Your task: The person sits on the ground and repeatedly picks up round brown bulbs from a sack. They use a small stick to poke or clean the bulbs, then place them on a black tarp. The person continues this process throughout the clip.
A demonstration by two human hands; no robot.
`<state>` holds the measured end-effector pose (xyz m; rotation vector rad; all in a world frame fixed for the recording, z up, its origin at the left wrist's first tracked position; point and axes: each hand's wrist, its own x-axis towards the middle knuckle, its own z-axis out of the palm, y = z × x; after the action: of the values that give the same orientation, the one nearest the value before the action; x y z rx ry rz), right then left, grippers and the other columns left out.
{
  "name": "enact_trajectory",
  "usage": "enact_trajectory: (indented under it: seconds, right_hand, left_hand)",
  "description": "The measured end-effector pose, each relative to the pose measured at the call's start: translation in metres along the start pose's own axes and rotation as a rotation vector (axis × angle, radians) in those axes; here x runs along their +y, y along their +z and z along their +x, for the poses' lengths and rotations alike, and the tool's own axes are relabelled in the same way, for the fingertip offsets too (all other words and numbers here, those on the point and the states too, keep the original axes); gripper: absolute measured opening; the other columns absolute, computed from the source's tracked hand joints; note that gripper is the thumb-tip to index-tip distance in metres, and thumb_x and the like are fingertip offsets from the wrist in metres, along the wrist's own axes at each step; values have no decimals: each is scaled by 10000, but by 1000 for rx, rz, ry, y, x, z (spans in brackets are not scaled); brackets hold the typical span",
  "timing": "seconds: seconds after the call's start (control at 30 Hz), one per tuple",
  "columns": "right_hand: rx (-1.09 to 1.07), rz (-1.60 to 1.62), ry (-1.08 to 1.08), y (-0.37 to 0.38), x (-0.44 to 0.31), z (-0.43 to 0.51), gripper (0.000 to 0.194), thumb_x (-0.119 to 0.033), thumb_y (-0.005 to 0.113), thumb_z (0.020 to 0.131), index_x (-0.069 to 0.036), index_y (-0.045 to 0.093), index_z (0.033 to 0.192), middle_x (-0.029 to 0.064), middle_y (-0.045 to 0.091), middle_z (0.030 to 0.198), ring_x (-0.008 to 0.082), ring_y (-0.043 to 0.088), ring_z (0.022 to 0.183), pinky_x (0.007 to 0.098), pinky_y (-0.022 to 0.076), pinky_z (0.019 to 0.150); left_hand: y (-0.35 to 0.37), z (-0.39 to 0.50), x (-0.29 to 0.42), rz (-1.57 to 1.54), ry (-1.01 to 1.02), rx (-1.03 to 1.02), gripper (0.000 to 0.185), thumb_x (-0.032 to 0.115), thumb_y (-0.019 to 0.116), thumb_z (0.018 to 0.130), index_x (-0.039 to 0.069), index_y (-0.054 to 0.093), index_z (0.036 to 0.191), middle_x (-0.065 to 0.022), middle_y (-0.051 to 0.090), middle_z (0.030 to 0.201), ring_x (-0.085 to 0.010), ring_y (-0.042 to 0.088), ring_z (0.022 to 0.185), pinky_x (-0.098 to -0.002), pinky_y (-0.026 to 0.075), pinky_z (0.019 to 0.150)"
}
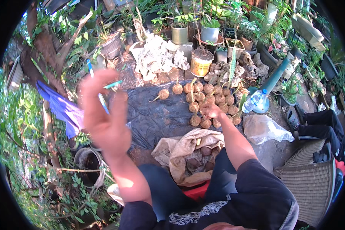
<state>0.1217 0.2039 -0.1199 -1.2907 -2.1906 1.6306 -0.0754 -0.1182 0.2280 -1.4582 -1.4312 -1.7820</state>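
My left hand (110,126) is raised close to the camera, blurred, with thumb and fingers apart and nothing seen gripped between them. Behind it, partly hidden, are a blue-and-white stick-like thing (103,102) and a small green piece (113,84). My right hand (210,111) reaches over a cluster of brown fibre-wrapped balls (220,99), its fingers curled; whether it grips one is unclear. Two more balls lie left of the cluster, one a wrapped ball (163,94) with a stem. All rest on a black plastic sheet (155,115). Between my knees stands an open woven sack (178,155) holding dark brown round lumps (206,151).
Right of the sheet are a water bottle (254,101), a clear plastic bag (264,129), a woven seat (307,178) and another person's legs (325,123). Pale rocks (153,57) and potted plants (210,33) line the far side. A bucket (87,164) stands at left.
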Motion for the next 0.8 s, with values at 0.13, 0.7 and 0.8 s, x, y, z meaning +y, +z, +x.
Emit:
enact_trajectory:
  seconds: [0.13,0.7,0.8]
  right_hand:
    - [-67,-33,28,-3,-6,-26,469,-297,698,927,48,630,1238,104,715,871,169,656,666,324,523,571]
    - [-92,-330,-51,25,-54,-51,464,-411,699,917,-65,708,1225,140,723,1159,290,662,1127,399,498,950]
    - [-132,-389,-39,26,-59,-51,435,-419,697,916,-86,730,1194,144,716,1181,299,654,1139,393,490,970]
  left_hand:
    - [-64,37,70,-292,382,212,448,203,507,972,-65,515,1331,-192,580,1294,-315,530,1206,-459,414,1041]
    - [-115,16,144,-350,575,264,574,449,516,975,-14,487,1313,-170,517,1328,-285,449,1252,-479,337,1062]
    - [-113,13,150,-338,582,262,546,428,517,977,-10,496,1302,-163,525,1319,-276,456,1239,-467,344,1051]
